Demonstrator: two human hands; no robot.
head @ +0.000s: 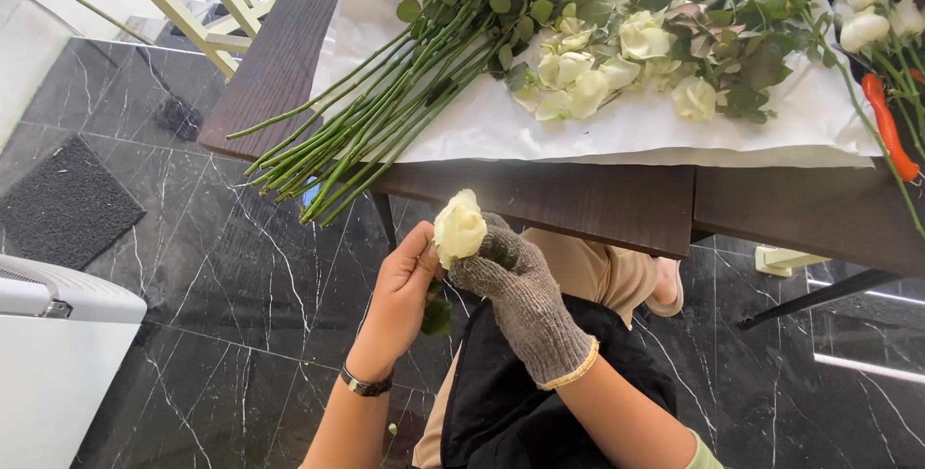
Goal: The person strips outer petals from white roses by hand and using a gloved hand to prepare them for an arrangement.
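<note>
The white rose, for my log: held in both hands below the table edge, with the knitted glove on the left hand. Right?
Not quite. The head view shows the grey knitted glove on the right hand; the left hand is bare, with a wristband. Both hold the white rose below the table edge.

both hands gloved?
No. Only the right hand wears a grey knit glove; the left hand is bare with a wristband, and both hold the white rose.

Rough knitted cloth glove (525, 300), matt dark wood table (588, 201), glossy marble floor (222, 267)
</note>
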